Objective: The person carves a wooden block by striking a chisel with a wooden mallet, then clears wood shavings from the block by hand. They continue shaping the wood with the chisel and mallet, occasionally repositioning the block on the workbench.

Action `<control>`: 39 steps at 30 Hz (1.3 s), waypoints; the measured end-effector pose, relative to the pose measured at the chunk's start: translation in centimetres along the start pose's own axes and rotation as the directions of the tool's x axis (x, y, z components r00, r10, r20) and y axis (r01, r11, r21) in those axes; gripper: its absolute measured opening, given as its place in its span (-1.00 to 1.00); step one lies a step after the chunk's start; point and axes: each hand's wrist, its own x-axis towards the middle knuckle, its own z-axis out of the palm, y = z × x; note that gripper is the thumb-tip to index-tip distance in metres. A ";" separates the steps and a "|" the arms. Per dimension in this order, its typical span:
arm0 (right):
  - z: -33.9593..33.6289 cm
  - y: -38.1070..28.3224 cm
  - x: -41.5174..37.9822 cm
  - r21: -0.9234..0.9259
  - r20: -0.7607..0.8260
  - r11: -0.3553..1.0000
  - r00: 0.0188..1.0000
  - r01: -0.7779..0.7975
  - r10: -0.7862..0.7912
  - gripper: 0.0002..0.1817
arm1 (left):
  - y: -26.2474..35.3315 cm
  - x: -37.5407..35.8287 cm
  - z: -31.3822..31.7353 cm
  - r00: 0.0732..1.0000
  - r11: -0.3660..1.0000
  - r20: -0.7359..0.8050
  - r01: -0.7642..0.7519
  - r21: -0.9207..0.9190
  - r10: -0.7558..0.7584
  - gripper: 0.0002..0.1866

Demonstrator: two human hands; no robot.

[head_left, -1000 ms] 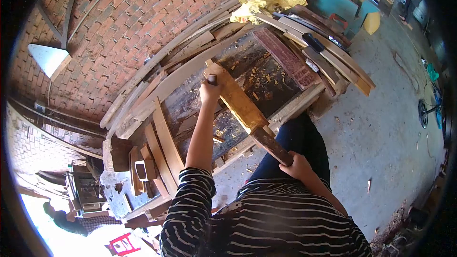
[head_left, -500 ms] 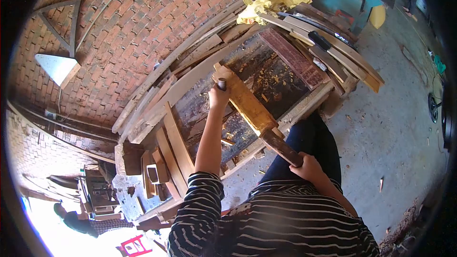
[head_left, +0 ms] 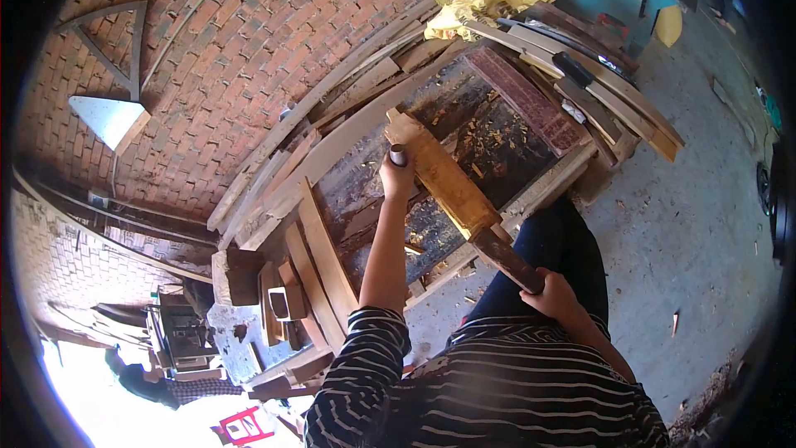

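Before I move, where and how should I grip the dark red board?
I'd pinch the dark red board across its near end, coming from the front of the bench: it lies flat and long, that end sits by the front beam, and wood strips crowd its right side.

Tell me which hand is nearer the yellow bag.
Left. Your left hand is over the bench, short of the bag; your right hand is farther back, close to your body.

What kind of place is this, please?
It looks like a small woodworking workshop. Wood shavings lie on the dark workbench, long boards rest beside it, and the left hand and right hand hold tools or wooden parts over the bench.
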 end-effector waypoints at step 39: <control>-23.3 -18.4 -13.2 -0.633 -0.073 0.109 0.081 0.767 -0.994 -0.61 | -2.0 -1.8 2.5 0.980 0.822 -0.092 0.097 -0.562 -0.178 -0.76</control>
